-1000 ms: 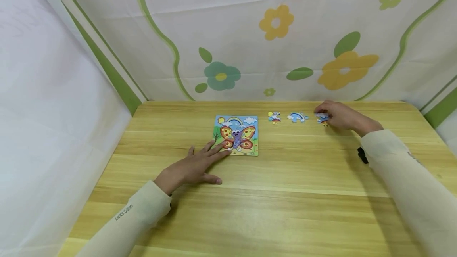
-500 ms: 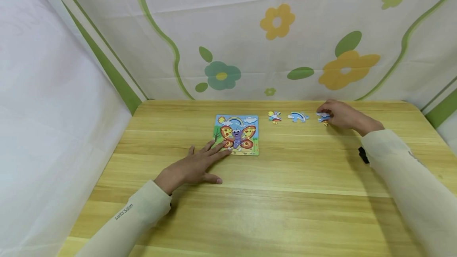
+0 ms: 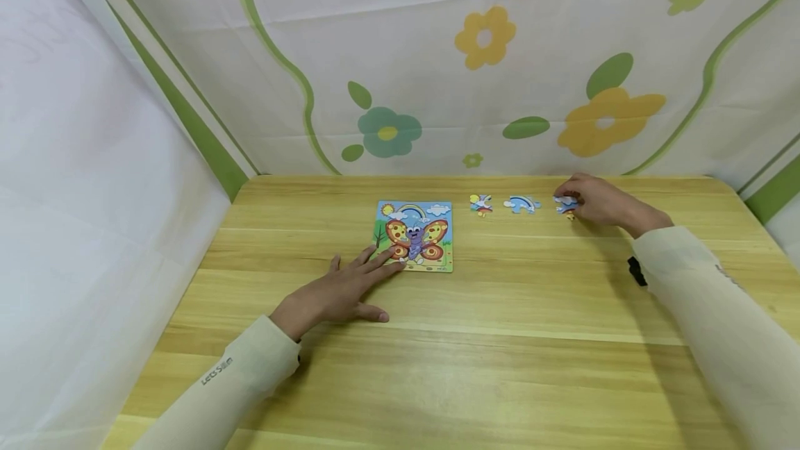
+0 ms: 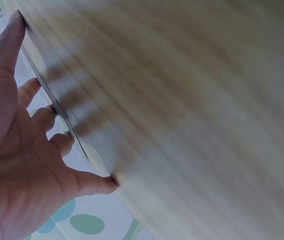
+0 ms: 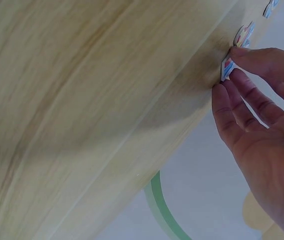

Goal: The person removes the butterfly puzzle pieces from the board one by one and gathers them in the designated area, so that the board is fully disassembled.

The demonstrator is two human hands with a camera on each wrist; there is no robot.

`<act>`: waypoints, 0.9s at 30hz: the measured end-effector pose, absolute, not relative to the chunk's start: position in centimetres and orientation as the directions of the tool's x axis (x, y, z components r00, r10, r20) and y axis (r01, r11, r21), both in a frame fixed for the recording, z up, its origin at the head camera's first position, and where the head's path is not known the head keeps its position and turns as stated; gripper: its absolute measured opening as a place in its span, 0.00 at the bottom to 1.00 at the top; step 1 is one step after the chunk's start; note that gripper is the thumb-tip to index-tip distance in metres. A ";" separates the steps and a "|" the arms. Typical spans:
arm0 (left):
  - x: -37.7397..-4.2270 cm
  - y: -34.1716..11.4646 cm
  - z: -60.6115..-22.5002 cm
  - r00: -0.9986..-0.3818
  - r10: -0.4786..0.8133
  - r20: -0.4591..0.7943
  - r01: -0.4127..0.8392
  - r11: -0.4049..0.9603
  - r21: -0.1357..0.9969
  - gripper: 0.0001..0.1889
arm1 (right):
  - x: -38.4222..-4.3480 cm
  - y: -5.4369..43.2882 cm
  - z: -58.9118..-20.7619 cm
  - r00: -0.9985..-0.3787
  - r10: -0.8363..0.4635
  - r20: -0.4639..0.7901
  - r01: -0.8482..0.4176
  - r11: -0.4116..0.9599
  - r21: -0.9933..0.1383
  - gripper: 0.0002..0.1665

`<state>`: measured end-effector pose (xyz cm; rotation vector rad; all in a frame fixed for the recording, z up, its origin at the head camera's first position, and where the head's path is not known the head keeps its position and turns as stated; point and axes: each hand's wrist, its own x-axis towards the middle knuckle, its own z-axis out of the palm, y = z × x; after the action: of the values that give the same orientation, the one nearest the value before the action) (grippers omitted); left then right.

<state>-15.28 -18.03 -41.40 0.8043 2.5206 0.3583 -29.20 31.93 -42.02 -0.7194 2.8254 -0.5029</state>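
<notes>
My left hand (image 3: 344, 290) lies spread, its fingertips resting on the lower left corner of a square butterfly jigsaw puzzle (image 3: 431, 214). In the left wrist view the fingers of the left hand (image 4: 27, 150) are apart, the thumb and little finger touching the table. At the back right, my right hand (image 3: 600, 203) pinches a small jigsaw piece (image 3: 565, 206) at the tabletop. The right wrist view has this piece (image 5: 226, 67) between the thumb and fingers of the right hand (image 5: 261, 110). Its far side is hidden.
Two loose jigsaw pieces lie in a row between puzzle and right hand: a rainbow piece (image 3: 522, 204) and a yellow-and-red piece (image 3: 480, 205). The wooden table (image 3: 462, 367) ends at a flowered white cloth wall (image 3: 412, 40). Another white cloth (image 3: 94, 193) hangs at left.
The right hand and its jigsaw piece have shifted very slightly to the right since one second ago. The left hand and the puzzle have stayed put.
</notes>
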 end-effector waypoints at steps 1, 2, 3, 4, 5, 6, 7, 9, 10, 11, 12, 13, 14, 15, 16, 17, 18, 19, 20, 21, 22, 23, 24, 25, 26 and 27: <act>-15.3 -18.0 -41.4 -0.719 0.599 -0.351 0.477 0.794 0.377 0.48 | -29.2 31.9 -42.0 -0.866 -0.492 -0.091 -0.430 0.825 -0.368 0.21; -15.3 -18.1 -41.4 -0.719 0.600 -0.351 0.478 0.794 0.377 0.48 | -29.2 31.9 -42.0 -0.865 -0.493 -0.090 -0.431 0.824 -0.369 0.21; -15.3 -18.1 -41.4 -0.719 0.600 -0.350 0.479 0.793 0.376 0.48 | -29.2 31.9 -42.1 -0.865 -0.494 -0.088 -0.432 0.822 -0.371 0.21; -15.3 -18.1 -41.4 -0.719 0.601 -0.350 0.480 0.793 0.376 0.48 | -29.2 31.9 -42.1 -0.865 -0.495 -0.086 -0.433 0.821 -0.372 0.21; -15.3 -18.1 -41.5 -0.718 0.602 -0.349 0.481 0.792 0.376 0.48 | -29.2 32.0 -42.1 -0.864 -0.496 -0.085 -0.434 0.821 -0.371 0.21; -15.3 -18.1 -41.5 -0.718 0.602 -0.349 0.481 0.792 0.376 0.48 | -29.2 32.0 -42.1 -0.864 -0.496 -0.083 -0.435 0.820 -0.372 0.21; -15.3 -18.1 -41.5 -0.718 0.603 -0.348 0.482 0.791 0.377 0.48 | -29.3 32.0 -42.1 -0.865 -0.496 -0.082 -0.435 0.820 -0.372 0.22; -15.3 -18.1 -41.5 -0.718 0.603 -0.347 0.482 0.791 0.377 0.48 | -29.3 32.0 -42.1 -0.865 -0.496 -0.081 -0.435 0.819 -0.373 0.22; -15.3 -18.1 -41.5 -0.718 0.603 -0.347 0.482 0.791 0.377 0.48 | -29.3 32.0 -42.2 -0.865 -0.495 -0.081 -0.435 0.820 -0.372 0.22; -15.3 -18.1 -41.5 -0.718 0.603 -0.348 0.482 0.791 0.377 0.48 | -29.3 32.0 -42.2 -0.865 -0.494 -0.082 -0.434 0.821 -0.372 0.22; -15.3 -18.1 -41.5 -0.718 0.603 -0.348 0.482 0.791 0.377 0.48 | -29.3 32.0 -42.2 -0.866 -0.494 -0.083 -0.433 0.821 -0.371 0.23; -15.3 -18.1 -41.5 -0.718 0.603 -0.348 0.481 0.791 0.378 0.48 | -29.3 32.0 -42.2 -0.865 -0.494 -0.084 -0.434 0.822 -0.369 0.23; -15.3 -18.1 -41.5 -0.718 0.602 -0.348 0.480 0.792 0.378 0.48 | -29.3 32.0 -42.2 -0.865 -0.494 -0.086 -0.434 0.823 -0.367 0.23; -15.3 -18.1 -41.5 -0.719 0.602 -0.348 0.480 0.792 0.378 0.48 | -29.3 32.0 -42.2 -0.865 -0.494 -0.087 -0.434 0.824 -0.363 0.23; -15.3 -18.1 -41.5 -0.719 0.601 -0.349 0.479 0.793 0.377 0.48 | -29.3 32.0 -42.1 -0.865 -0.493 -0.088 -0.434 0.825 -0.362 0.23; -15.3 -18.1 -41.5 -0.720 0.600 -0.349 0.479 0.793 0.376 0.48 | -29.3 32.0 -42.1 -0.866 -0.492 -0.090 -0.432 0.826 -0.362 0.24; -15.3 -18.1 -41.5 -0.720 0.600 -0.349 0.479 0.794 0.376 0.48 | -29.3 32.0 -42.1 -0.866 -0.491 -0.091 -0.431 0.827 -0.361 0.24; -15.3 -18.1 -41.5 -0.721 0.599 -0.349 0.479 0.794 0.374 0.48 | -29.3 31.9 -42.0 -0.867 -0.490 -0.093 -0.429 0.828 -0.361 0.24; -15.3 -18.1 -41.5 -0.721 0.598 -0.348 0.480 0.795 0.371 0.48 | -29.3 31.9 -41.9 -0.867 -0.489 -0.094 -0.428 0.828 -0.362 0.24; -15.3 -18.1 -41.5 -0.722 0.598 -0.348 0.481 0.795 0.369 0.48 | -29.2 31.9 -41.9 -0.868 -0.487 -0.096 -0.424 0.828 -0.366 0.23; -15.3 -18.1 -41.5 -0.723 0.598 -0.347 0.481 0.796 0.368 0.48 | -29.2 31.9 -41.8 -0.870 -0.483 -0.098 -0.419 0.829 -0.371 0.23; -15.3 -18.1 -41.5 -0.723 0.598 -0.347 0.482 0.796 0.367 0.48 | -29.2 31.9 -41.7 -0.871 -0.482 -0.098 -0.417 0.829 -0.372 0.23; -15.3 -18.1 -41.5 -0.723 0.598 -0.347 0.483 0.796 0.366 0.48 | -29.1 31.8 -41.6 -0.871 -0.481 -0.098 -0.416 0.829 -0.374 0.23; -15.3 -18.1 -41.5 -0.723 0.598 -0.347 0.482 0.796 0.366 0.48 | -29.1 31.8 -41.6 -0.872 -0.479 -0.096 -0.414 0.829 -0.377 0.23; -15.2 -18.1 -41.5 -0.723 0.597 -0.348 0.481 0.796 0.367 0.48 | -29.1 31.7 -41.5 -0.874 -0.477 -0.095 -0.411 0.828 -0.382 0.23; -15.2 -18.1 -41.5 -0.723 0.596 -0.349 0.479 0.797 0.368 0.48 | -29.0 31.6 -41.4 -0.875 -0.475 -0.093 -0.409 0.828 -0.384 0.23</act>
<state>-15.24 -18.12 -41.55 0.8047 2.5287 0.3492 -29.05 31.58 -41.40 -0.6892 2.8252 -0.5326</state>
